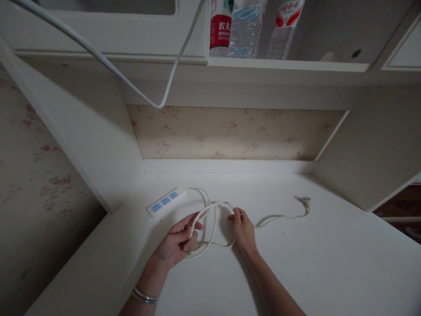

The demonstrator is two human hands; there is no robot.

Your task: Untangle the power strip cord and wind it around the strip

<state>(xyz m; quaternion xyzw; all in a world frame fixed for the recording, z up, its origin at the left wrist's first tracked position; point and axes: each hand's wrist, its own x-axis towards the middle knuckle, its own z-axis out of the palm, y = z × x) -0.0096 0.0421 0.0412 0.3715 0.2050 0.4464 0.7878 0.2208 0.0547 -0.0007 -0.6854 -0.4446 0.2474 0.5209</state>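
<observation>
L hand grips cord loops at bench middle; R hand pinches same cord. Power strip lies by back-left corner. Bottles on shelf cut off at top.

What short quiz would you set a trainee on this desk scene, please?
1. True or false: the plug lies on the desk, apart from the right hand.
2. What does the left hand grip? A. loops of the cord B. a phone C. a pair of scissors
3. Fill in: the power strip lies on the desk nearest the ___ hand.

Key: 1 true; 2 A; 3 left.
</observation>
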